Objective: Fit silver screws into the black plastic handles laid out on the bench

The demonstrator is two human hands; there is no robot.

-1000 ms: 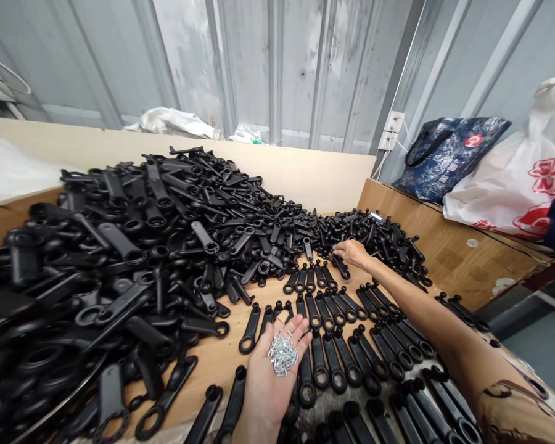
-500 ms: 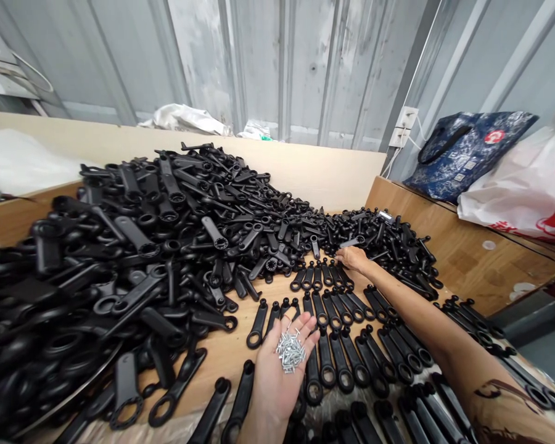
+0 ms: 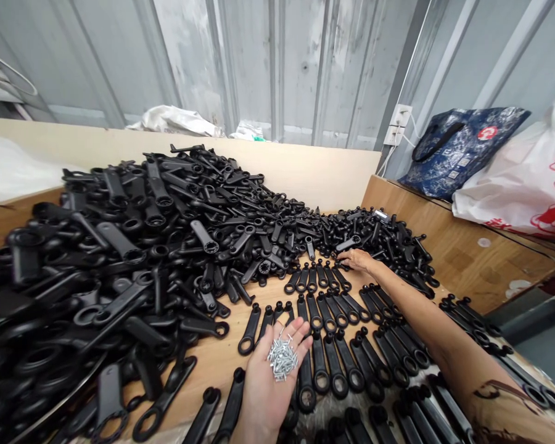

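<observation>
While our left hand (image 3: 267, 383) lies open under loose screws (image 3: 283, 359), our right hand (image 3: 357, 260) is at the farthest row (image 3: 312, 277); whether it grips, we cannot tell. Black handles (image 3: 319, 357) lie lined up on the counter (image 3: 216, 354); the big heap (image 3: 203, 235) is not yet.

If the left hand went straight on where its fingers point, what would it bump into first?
The left hand would probably meet the row of black ring-ended parts just ahead, unless it passes above them; the depth is unclear.
</observation>
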